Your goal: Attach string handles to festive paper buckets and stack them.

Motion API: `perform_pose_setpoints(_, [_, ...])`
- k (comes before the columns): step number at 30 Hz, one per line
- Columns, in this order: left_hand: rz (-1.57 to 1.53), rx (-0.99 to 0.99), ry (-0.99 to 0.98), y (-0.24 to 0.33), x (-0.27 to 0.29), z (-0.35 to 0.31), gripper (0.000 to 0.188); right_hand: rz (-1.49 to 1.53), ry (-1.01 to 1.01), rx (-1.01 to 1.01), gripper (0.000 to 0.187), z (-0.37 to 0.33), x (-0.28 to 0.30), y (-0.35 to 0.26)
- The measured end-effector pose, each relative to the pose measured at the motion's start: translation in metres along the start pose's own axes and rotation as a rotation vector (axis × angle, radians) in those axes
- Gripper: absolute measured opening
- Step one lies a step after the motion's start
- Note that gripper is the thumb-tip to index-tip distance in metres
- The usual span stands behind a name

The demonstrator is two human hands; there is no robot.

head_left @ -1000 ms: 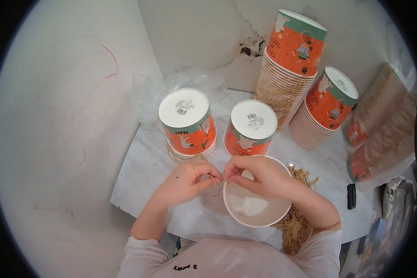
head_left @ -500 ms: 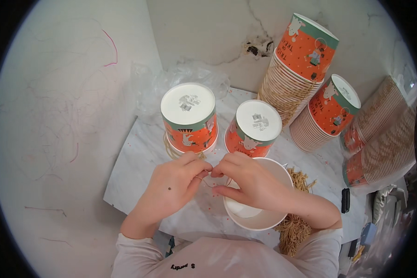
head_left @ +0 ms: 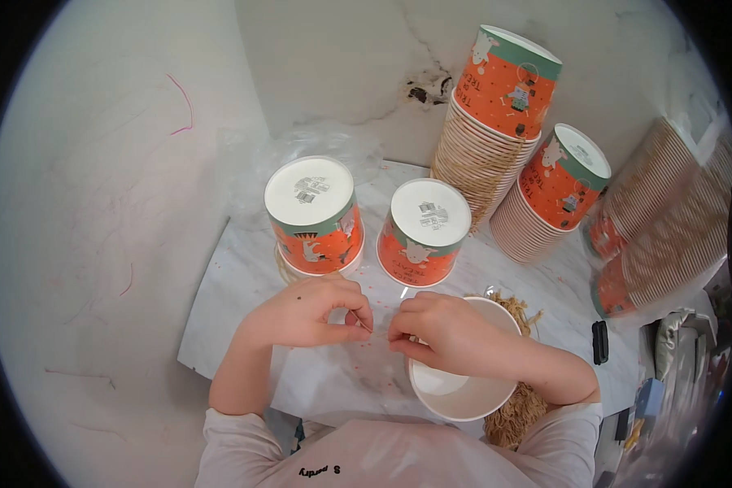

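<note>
My left hand point(head_left: 313, 313) is closed in a pinch, with a short bit of thin string point(head_left: 368, 325) showing at its fingertips. A small gap away, my right hand point(head_left: 435, 329) is pinched too; what it holds is hidden behind the fingers. Under my right wrist stands a white paper bucket point(head_left: 451, 400), mouth up and partly covered by the arm. A bundle of tan twine strands point(head_left: 514, 419) lies beside it, partly under my right forearm. Beyond my hands are an upside-down orange and green paper bucket point(head_left: 315, 244) and a second upside-down bucket point(head_left: 419, 252).
At the back right rise a tall stack of buckets point(head_left: 484, 154) and a shorter stack point(head_left: 537, 224). Farther right lean bagged stacks point(head_left: 667, 236) in clear plastic. A black clip-like object point(head_left: 599, 342) lies near the right edge of the marbled table point(head_left: 325, 390). Crumpled plastic point(head_left: 301, 142) lies behind.
My hands have moved slightly apart, and the string loop that ran between them no longer shows. The view has shifted a little. The open bucket sits slightly lower and farther right in the picture.
</note>
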State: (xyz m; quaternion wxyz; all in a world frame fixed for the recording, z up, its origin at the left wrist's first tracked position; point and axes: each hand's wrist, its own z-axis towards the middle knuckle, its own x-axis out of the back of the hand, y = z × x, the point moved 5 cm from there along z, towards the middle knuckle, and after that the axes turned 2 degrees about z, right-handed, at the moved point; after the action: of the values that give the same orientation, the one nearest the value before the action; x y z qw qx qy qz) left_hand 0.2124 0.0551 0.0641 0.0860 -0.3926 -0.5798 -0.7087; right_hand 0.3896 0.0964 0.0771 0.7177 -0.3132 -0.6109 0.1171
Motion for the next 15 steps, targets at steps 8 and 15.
perform_pose_setpoints(8, [-0.157, -0.166, 0.138, 0.002, -0.009, 0.015, 0.009, 0.296, -0.020, -0.089, 0.014, -0.012, 0.017, 0.011])
perform_pose_setpoints(15, [-0.477, 0.001, 0.079, -0.010, -0.031, 0.015, 0.008, 0.473, -0.003, -0.130, 0.014, -0.016, 0.024, 0.020])
